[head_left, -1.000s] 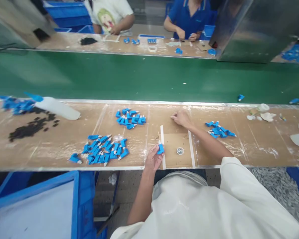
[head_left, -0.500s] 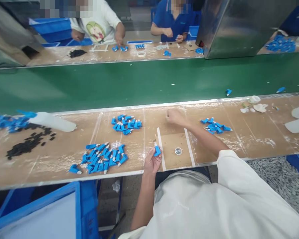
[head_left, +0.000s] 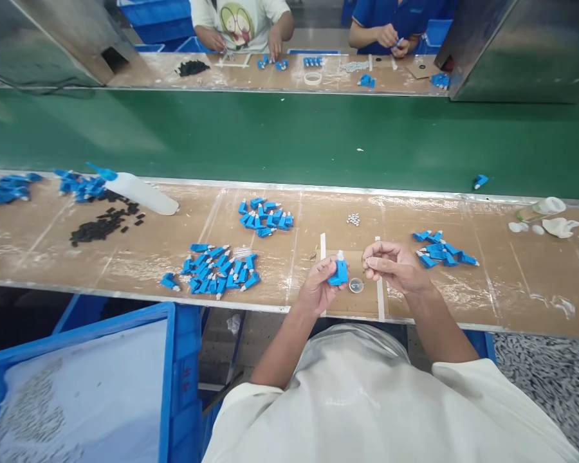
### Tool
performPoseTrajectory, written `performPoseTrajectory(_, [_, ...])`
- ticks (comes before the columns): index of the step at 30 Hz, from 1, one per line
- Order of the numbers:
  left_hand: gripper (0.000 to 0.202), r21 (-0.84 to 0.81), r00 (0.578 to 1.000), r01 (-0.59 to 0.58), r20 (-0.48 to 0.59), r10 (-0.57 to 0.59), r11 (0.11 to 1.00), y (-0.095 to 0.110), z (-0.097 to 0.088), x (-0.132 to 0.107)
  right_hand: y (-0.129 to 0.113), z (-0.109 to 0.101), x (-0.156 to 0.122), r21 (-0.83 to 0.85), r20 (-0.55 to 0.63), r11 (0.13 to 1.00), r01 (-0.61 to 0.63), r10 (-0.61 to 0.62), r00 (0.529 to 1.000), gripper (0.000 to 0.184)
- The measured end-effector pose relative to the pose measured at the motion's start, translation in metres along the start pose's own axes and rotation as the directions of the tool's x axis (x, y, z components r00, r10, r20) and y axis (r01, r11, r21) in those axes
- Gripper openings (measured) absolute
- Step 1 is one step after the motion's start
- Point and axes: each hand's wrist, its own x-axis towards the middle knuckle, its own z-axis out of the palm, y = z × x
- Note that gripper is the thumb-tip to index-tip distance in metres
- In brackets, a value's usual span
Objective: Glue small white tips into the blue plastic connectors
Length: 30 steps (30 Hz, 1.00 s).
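Between the thumb and fingers of my left hand (head_left: 318,284) is a small blue plastic part (head_left: 338,272), its white tip pointing up. Just to the right, my right hand (head_left: 396,265) is closed in a pinch; whatever its fingertips hold is too small to make out. Below and between the hands, a round silvery disc (head_left: 356,285) lies on a cardboard square (head_left: 367,305) edged by white tape strips. A little pile of tiny pale pieces (head_left: 352,219) sits beyond the hands.
Piles of blue parts lie left (head_left: 222,270), farther back (head_left: 265,217) and right (head_left: 444,249). Black pieces (head_left: 103,224) and a white squeeze bottle (head_left: 142,193) are at far left. Behind the table runs a green belt (head_left: 251,135); co-workers' hands (head_left: 275,42) work beyond it.
My right hand has come back from the far side of the table to beside my left hand, uncovering the tiny pale pieces. The left hand has raised the blue part slightly. The view has shifted.
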Motion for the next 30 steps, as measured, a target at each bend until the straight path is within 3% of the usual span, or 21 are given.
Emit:
performPoseTrajectory(13, [0.047, 0.078, 0.996, -0.008, 0.091, 0.001, 0.997, -0.006, 0.013, 0.001, 0.002, 0.007, -0.015, -0.064, -0.024, 0.993, 0.097, -0.098, 0.995, 0.034])
performPoseTrajectory(23, [0.05, 0.098, 0.995, -0.025, 0.103, 0.015, 0.995, -0.01, 0.01, 0.0, 0.002, 0.018, -0.017, -0.172, -0.087, 0.973, 0.153, -0.17, 0.982, 0.033])
performPoseTrajectory(30, [0.057, 0.161, 0.998, -0.055, 0.05, 0.048, 0.985, -0.007, 0.012, -0.003, 0.002, 0.025, -0.021, -0.257, -0.12, 0.95, 0.178, -0.214, 0.97, 0.036])
